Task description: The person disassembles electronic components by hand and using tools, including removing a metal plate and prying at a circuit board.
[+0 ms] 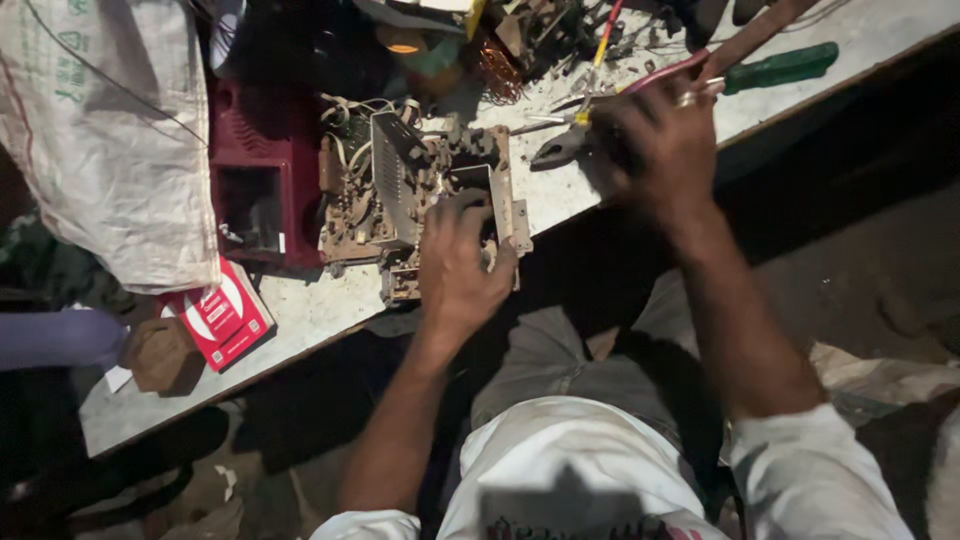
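While left hand grips circuit board, right hand clutches pliers

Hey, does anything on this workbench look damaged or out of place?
Yes. The circuit chassis under the left hand is bare, grimy and overhangs the table edge, beside its empty red casing.

I see dim, uneven light; brightest on bench top and sack, upper left. Floor and frame edges near black. My right hand motion-blurred; left hand sharper. Grainy, no glare.
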